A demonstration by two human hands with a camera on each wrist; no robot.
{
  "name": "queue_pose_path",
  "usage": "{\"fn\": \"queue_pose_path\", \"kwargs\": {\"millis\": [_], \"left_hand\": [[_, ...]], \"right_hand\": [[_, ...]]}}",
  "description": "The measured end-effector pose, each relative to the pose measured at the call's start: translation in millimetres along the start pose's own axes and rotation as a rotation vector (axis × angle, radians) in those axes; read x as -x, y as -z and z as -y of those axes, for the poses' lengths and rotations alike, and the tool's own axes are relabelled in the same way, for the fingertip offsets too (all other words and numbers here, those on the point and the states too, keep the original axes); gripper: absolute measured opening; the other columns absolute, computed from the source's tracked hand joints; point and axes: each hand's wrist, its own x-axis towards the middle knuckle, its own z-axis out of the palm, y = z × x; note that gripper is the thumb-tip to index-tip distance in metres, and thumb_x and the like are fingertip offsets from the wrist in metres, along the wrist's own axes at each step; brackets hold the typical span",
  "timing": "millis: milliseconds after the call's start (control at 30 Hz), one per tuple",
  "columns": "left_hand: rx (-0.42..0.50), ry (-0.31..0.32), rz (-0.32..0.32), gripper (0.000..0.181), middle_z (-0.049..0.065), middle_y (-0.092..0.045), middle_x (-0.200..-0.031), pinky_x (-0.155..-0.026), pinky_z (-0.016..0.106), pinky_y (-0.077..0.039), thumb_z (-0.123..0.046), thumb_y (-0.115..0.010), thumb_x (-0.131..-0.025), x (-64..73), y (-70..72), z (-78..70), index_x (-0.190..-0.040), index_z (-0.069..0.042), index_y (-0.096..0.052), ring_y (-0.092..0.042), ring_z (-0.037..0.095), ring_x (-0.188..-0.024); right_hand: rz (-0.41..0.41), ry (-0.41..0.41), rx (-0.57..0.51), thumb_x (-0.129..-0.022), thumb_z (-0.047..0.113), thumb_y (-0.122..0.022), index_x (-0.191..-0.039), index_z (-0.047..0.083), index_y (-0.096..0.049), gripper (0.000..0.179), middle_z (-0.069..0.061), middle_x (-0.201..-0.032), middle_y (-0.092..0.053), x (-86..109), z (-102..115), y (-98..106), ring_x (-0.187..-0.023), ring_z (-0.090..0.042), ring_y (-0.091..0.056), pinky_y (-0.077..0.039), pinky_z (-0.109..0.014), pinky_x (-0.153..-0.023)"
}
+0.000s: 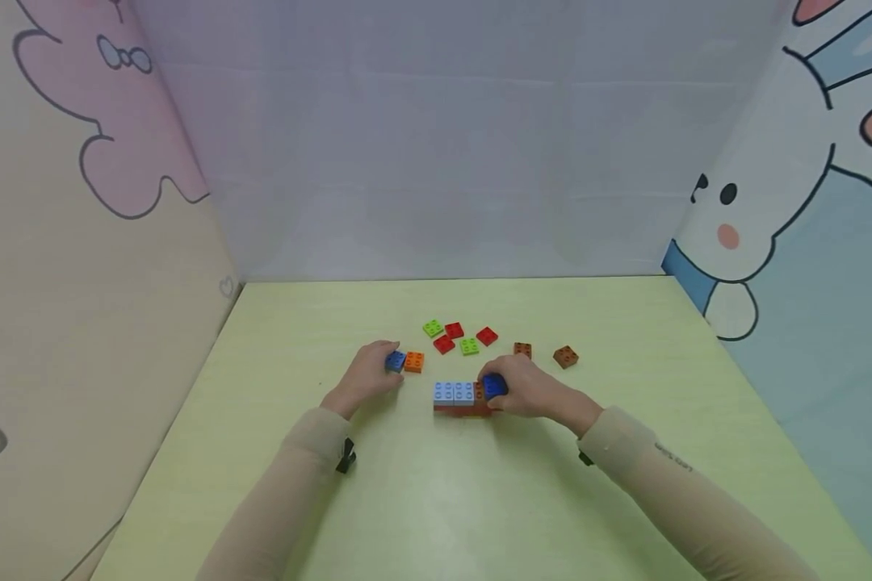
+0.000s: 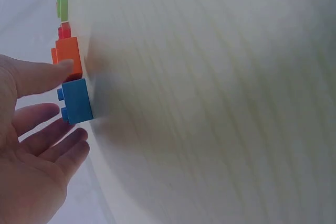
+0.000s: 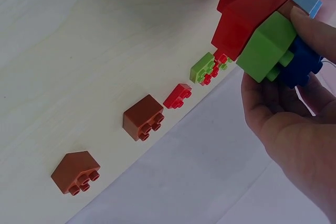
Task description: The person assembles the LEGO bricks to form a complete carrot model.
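Observation:
My right hand point(image 1: 526, 387) grips a dark blue brick point(image 1: 494, 386) at the right end of a built block. The block has a row of light blue bricks point(image 1: 454, 393) and a brown brick on top of red bricks point(image 3: 247, 17). In the right wrist view a green brick point(image 3: 268, 45) sits beside the dark blue one. My left hand point(image 1: 369, 373) is around a blue brick point(image 2: 77, 102) on the table, its thumb and fingers spread apart on either side. An orange brick point(image 1: 414, 361) stands right beside that blue brick; the left thumb overlaps it in the left wrist view.
Further back on the table point(image 1: 421, 484) lie several small red bricks point(image 1: 487, 336) and green bricks point(image 1: 433, 328). Two brown bricks are on the right, one point(image 1: 565, 357) apart and one point(image 1: 522, 349) just behind the right hand. A pale wall point(image 1: 450, 161) stands behind the table.

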Motion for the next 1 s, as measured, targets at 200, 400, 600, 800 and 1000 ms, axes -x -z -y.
{"fn": "queue_pose_path", "kwargs": {"millis": [200,400,600,800,1000], "left_hand": [[-0.005,-0.027,-0.008,0.056,0.018,-0.052,-0.13,-0.102,0.044,-0.034,-0.006,-0.073,-0.079,0.6,-0.3,2.9,-0.132,0.001,-0.054,-0.047,0.033,-0.12],[0.016,-0.022,-0.038,0.047,0.017,-0.058,-0.119,-0.096,0.042,-0.04,-0.009,-0.074,-0.08,2.9,-1.6,1.9,-0.124,0.002,-0.061,-0.053,0.03,-0.109],[0.031,-0.003,-0.055,0.04,0.013,-0.06,-0.11,-0.092,0.041,-0.043,-0.013,-0.077,-0.08,5.4,-3.0,1.9,-0.115,0.002,-0.066,-0.053,0.026,-0.102],[0.071,0.031,-0.057,0.038,0.012,-0.063,-0.111,-0.09,0.042,-0.045,-0.012,-0.077,-0.079,7.8,7.9,1.2,-0.112,0.002,-0.067,-0.055,0.026,-0.103],[0.069,-0.004,-0.06,0.038,0.011,-0.064,-0.108,-0.086,0.04,-0.047,-0.014,-0.077,-0.079,10.4,20.7,-5.8,-0.113,0.001,-0.067,-0.058,0.024,-0.097]], "right_hand": [[0.004,-0.004,-0.003,-0.079,0.017,-0.079,-0.111,0.013,-0.067,0.034,0.0,-0.105,-0.06,-0.4,0,-2,-0.096,-0.021,-0.053,-0.048,-0.04,-0.084],[0.003,0.0,0.003,-0.079,0.017,-0.079,-0.11,0.013,-0.067,0.034,0.0,-0.105,-0.061,-0.7,0,-3,-0.096,-0.02,-0.053,-0.049,-0.039,-0.083],[0.001,0.002,-0.002,-0.079,0.017,-0.079,-0.11,0.013,-0.067,0.033,0.001,-0.104,-0.06,-0.3,0,-3,-0.095,-0.02,-0.053,-0.049,-0.039,-0.083],[-0.001,0.003,0.011,-0.08,0.018,-0.078,-0.111,0.013,-0.067,0.033,0.0,-0.106,-0.06,-0.2,0,-1,-0.095,-0.02,-0.053,-0.049,-0.038,-0.083],[0.0,-0.01,0.011,-0.08,0.017,-0.078,-0.111,0.013,-0.067,0.033,-0.001,-0.106,-0.061,0.4,1,-1,-0.097,-0.021,-0.054,-0.049,-0.04,-0.083]]}}
